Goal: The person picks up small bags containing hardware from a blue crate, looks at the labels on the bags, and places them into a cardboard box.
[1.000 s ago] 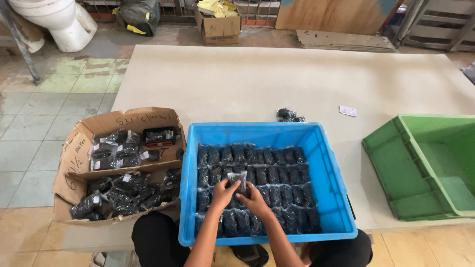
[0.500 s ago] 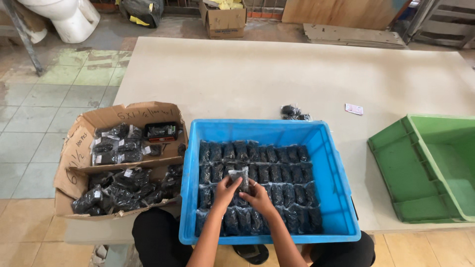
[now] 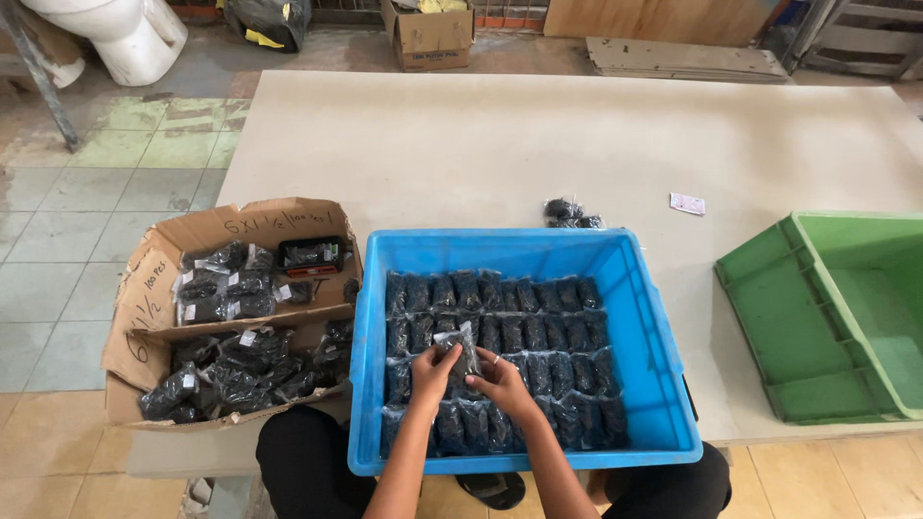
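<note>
A blue plastic crate [image 3: 635, 288] sits at the table's near edge, lined with rows of small clear bags of black parts [image 3: 538, 332]. Over its middle, my left hand [image 3: 433, 373] and my right hand [image 3: 502, 383] both grip one such small bag [image 3: 461, 351], holding it just above the packed rows. Both forearms reach in from the bottom of the view. To the left stands an open cardboard box [image 3: 154, 279] filled with more of the same bags.
A green plastic crate [image 3: 817, 317] stands at the right on the pale table [image 3: 500, 144]. A few loose black bags [image 3: 567, 213] and a small paper slip [image 3: 687, 203] lie behind the blue crate. Cardboard boxes and boards stand on the floor beyond.
Both hands stay on the same bag over the crate's middle, shifting it only slightly. The view has tilted a little; nothing else moved.
</note>
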